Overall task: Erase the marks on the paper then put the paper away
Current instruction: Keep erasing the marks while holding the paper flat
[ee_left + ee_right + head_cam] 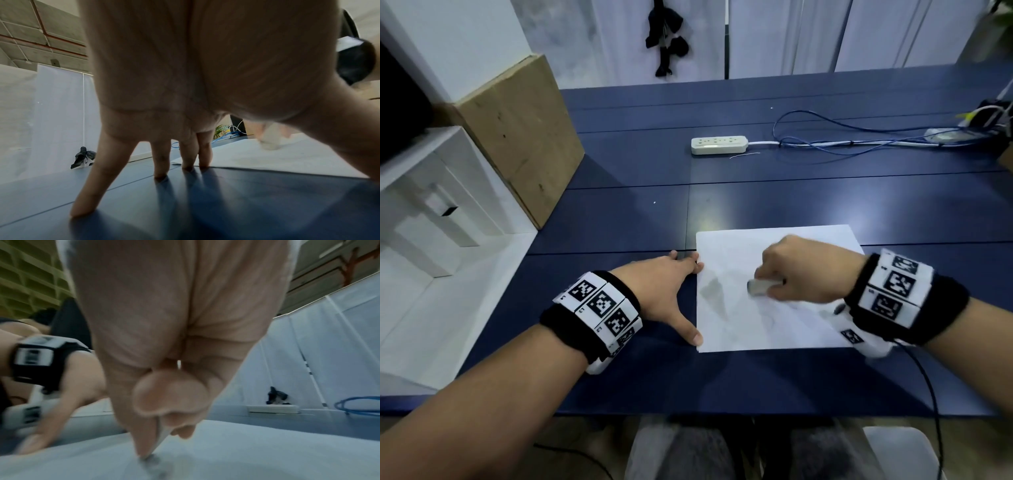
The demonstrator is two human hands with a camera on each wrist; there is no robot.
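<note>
A white sheet of paper (808, 240) lies flat on the dark blue table (619, 219), with faint grey smudges (710, 289) on its left half. My right hand (801, 270) grips a small white eraser (758, 287) and presses its tip onto the paper (267, 451); the eraser (160, 433) shows between thumb and fingers in the right wrist view. My left hand (671, 287) is spread flat, fingers straight, with fingertips (202, 162) and thumb at the paper's (287, 162) left edge, holding it down.
A white power strip (719, 145) with blue and white cables (859, 137) lies farther back on the table. A wooden board (517, 137) and white shelving (431, 205) stand at the left. The table's near edge runs just in front of my forearms.
</note>
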